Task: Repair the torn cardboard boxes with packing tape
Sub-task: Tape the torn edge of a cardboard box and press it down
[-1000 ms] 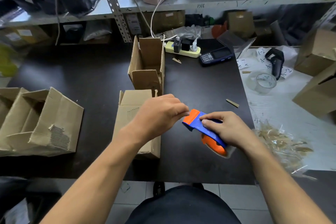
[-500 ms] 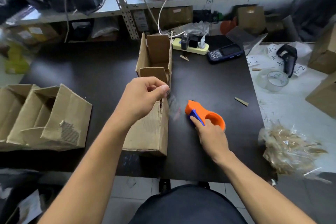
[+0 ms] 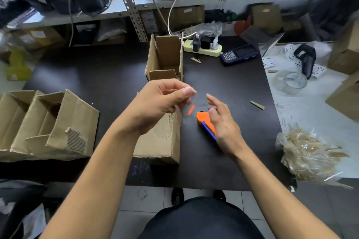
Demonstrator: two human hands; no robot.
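I see my left hand (image 3: 161, 106) raised over the worktop (image 3: 108, 75), thumb and forefinger pinching the top edge of a clear strip of tape (image 3: 191, 105) that hangs down, nearly invisible but for a faint sheen and an orange reflection. My right hand (image 3: 223, 124) is released, fingers spread and loosely bent, reaching toward the strip's free side without holding anything; beneath it the orange and blue tape dispenser (image 3: 206, 122) lies on the worktop. The long cardboard box (image 3: 163, 122) lies directly under my left hand, its open flaps pointing away from me; two more torn boxes (image 3: 46, 122) sit at the left edge, well apart

I judge the strip feather-light, limp and sticky on one face: it will curl, fold onto itself or cling to skin if left slack. So I would take it only at the extreme ends, by fingertip pinches, and keep it taut between both hands before lowering it. The box looks light and stiff along the panels but weak at the torn, rough edges, so I would press on flat panel, not on the tear
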